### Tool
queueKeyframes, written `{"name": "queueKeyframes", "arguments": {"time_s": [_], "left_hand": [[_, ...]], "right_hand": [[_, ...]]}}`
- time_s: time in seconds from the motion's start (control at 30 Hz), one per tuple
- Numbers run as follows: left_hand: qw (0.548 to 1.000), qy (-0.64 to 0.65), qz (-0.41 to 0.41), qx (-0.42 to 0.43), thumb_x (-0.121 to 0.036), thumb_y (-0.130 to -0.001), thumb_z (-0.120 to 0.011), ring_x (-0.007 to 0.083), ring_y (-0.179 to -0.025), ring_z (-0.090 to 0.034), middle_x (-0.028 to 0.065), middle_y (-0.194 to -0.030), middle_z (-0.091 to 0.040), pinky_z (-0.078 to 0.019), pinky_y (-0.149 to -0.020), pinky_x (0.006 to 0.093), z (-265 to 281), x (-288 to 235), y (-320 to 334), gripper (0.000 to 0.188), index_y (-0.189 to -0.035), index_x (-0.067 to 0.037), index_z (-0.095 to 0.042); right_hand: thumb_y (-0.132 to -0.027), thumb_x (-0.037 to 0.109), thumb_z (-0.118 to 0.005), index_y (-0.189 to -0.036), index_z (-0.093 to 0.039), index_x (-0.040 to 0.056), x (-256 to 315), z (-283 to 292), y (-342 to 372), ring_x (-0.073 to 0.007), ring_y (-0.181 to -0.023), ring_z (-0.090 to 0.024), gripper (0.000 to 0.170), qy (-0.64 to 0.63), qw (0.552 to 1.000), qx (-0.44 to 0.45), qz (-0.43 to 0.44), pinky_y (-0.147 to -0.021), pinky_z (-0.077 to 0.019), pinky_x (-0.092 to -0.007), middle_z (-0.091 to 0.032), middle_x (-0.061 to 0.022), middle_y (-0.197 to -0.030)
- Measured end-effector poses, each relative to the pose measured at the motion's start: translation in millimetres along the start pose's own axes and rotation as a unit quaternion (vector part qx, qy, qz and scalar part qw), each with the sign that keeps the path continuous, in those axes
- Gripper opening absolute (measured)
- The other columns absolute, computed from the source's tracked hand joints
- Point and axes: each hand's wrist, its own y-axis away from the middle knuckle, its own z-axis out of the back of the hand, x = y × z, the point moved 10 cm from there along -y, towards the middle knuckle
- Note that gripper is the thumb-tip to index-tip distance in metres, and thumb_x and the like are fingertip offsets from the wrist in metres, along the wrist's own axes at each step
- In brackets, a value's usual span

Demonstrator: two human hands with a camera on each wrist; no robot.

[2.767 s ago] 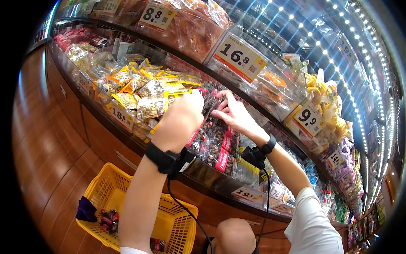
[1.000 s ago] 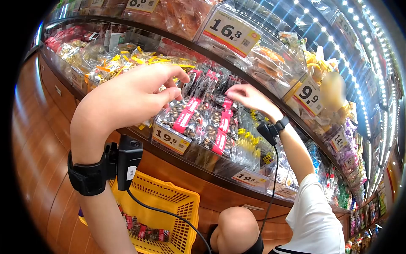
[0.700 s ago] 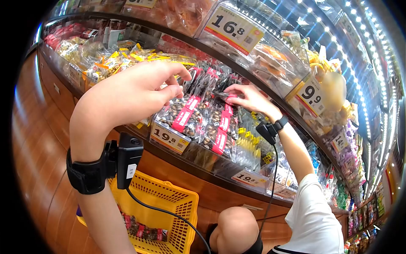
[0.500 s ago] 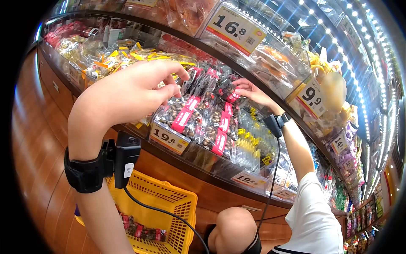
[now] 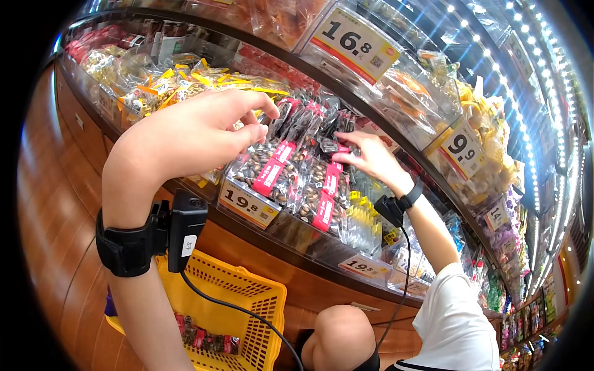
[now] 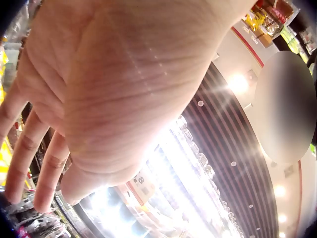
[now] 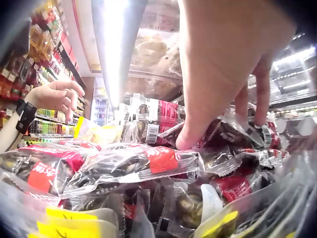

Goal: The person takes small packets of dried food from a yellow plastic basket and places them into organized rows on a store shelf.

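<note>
My right hand pinches a small clear snack packet with a red label between thumb and fingers, low over the pile. Under and around it lie similar packets of dark, mottled pieces with red labels, heaped in a clear shelf bin. My left hand hangs over the bin's left side, fingers loosely bent and holding nothing. In the left wrist view its bare palm fills much of the picture. The right wrist view shows the left hand off to the left, apart from the packets.
Yellow-topped packets fill the bin to the left; clear packets with yellow labels lie to the right. An upper shelf with price cards overhangs the bins. Below on the floor stands a yellow basket holding several red-labelled packets.
My left hand has drawn back leftward from the pile and then stayed still. My right hand took hold of a packet, raised it to the right, and has since lowered with it.
</note>
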Motion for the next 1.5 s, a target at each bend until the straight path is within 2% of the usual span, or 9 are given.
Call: {"name": "queueKeyframes", "arguments": {"time_s": [0.17,0.33,0.4,0.43,0.6,0.73,1.0,1.13,1.5], "left_hand": [[0.999,0.007,0.034,0.002,-0.018,-0.102,-0.052,0.0121,-0.085,-0.064,0.0064,-0.102,-0.069,-0.0516,-0.07,0.0285,4.3,0.0,2.1,0.03,-0.13,-0.009,-0.056],[1.0,0.013,-0.006,-0.015,-0.019,-0.101,-0.055,0.0113,-0.079,-0.062,0.0054,-0.099,-0.07,-0.0511,-0.069,0.0279,8.2,2.7,-2.5,0.029,-0.127,-0.008,-0.058],[0.999,0.033,-0.01,-0.017,-0.019,-0.101,-0.055,0.0108,-0.078,-0.062,0.0054,-0.098,-0.07,-0.0512,-0.068,0.0278,8.9,-2.2,-1.5,0.028,-0.126,-0.008,-0.058],[0.998,0.056,-0.011,-0.014,-0.018,-0.101,-0.055,0.0104,-0.077,-0.062,0.0055,-0.097,-0.07,-0.0513,-0.067,0.0278,9.2,-3.3,-1.7,0.028,-0.126,-0.008,-0.058],[0.999,0.023,-0.025,-0.036,-0.017,-0.101,-0.054,0.0102,-0.079,-0.064,0.0064,-0.094,-0.07,-0.0517,-0.067,0.0275,8.7,-4.2,-5.5,0.026,-0.124,-0.005,-0.059],[0.997,0.033,-0.055,-0.044,-0.016,-0.102,-0.053,0.0109,-0.082,-0.067,0.0068,-0.093,-0.069,-0.0514,-0.072,0.0274,11.1,-12.3,-6.7,0.025,-0.122,-0.003,-0.06],[0.995,0.04,-0.077,-0.046,-0.016,-0.103,-0.053,0.0111,-0.08,-0.066,0.0063,-0.093,-0.07,-0.0509,-0.074,0.0276,14.1,-19.3,-1.2,0.023,-0.12,-0.003,-0.061],[0.994,0.035,-0.083,-0.055,-0.016,-0.102,-0.054,0.0109,-0.081,-0.065,0.0063,-0.092,-0.07,-0.0509,-0.073,0.0271,19.3,-22.1,2.5,0.023,-0.119,-0.002,-0.061],[0.993,-0.019,-0.086,-0.081,-0.016,-0.102,-0.056,0.013,-0.081,-0.065,0.0082,-0.096,-0.071,-0.0516,-0.073,0.0273,33.1,-36.7,12.8,0.024,-0.12,-0.002,-0.061]], "right_hand": [[-0.088,0.033,-0.073,-0.132,-0.059,0.001,-9.8,-10.9,0.9,-0.0351,-0.115,-0.064,0.056,-0.074,0.995,0.062,0.003,-0.1,-0.0495,-0.0417,-0.066,-0.023,-0.123],[-0.09,0.013,-0.068,-0.135,-0.047,0.0045,-5.2,7.9,2.6,-0.0257,-0.084,-0.067,0.05,0.009,0.999,0.027,0.015,-0.083,-0.0546,-0.0363,-0.068,-0.0147,-0.092],[-0.094,0.016,-0.065,-0.141,-0.044,0.005,-67.7,-7.9,2.4,-0.0177,-0.086,-0.066,0.052,-0.118,0.992,0.0,-0.034,-0.08,-0.0554,-0.0334,-0.068,-0.0083,-0.104],[-0.097,0.021,-0.064,-0.142,-0.046,0.0053,-89.6,-23.9,10.2,-0.0118,-0.097,-0.063,0.051,-0.397,0.906,0.029,-0.146,-0.077,-0.0557,-0.0306,-0.063,-0.0053,-0.121],[-0.09,0.026,-0.076,-0.131,-0.058,0.0035,-88.0,-20.5,-14.6,-0.019,-0.118,-0.059,0.05,-0.121,0.989,0.013,-0.082,-0.102,-0.0459,-0.0345,-0.062,-0.0087,-0.129],[-0.086,0.028,-0.079,-0.125,-0.061,0.0026,-33.6,0.8,-17.6,-0.0186,-0.12,-0.06,0.051,-0.1,0.993,0.001,-0.067,-0.101,-0.0457,-0.0331,-0.065,-0.0087,-0.122],[-0.084,0.023,-0.08,-0.114,-0.06,0.003,-61.1,-1.8,-11.7,-0.024,-0.102,-0.065,0.041,0.026,0.987,-0.114,-0.108,-0.091,-0.0488,-0.0373,-0.067,-0.0133,-0.107],[-0.091,0.018,-0.07,-0.115,-0.063,0.0037,-26.5,14.5,-7.7,-0.0365,-0.105,-0.064,0.029,0.105,0.977,-0.175,-0.054,-0.089,-0.0494,-0.041,-0.067,-0.0189,-0.108],[-0.093,0.021,-0.066,-0.108,-0.068,0.0028,-15.3,19.6,-12.5,-0.0389,-0.098,-0.066,0.024,0.062,0.977,-0.178,-0.097,-0.086,-0.0504,-0.0441,-0.07,-0.0186,-0.104]]}}
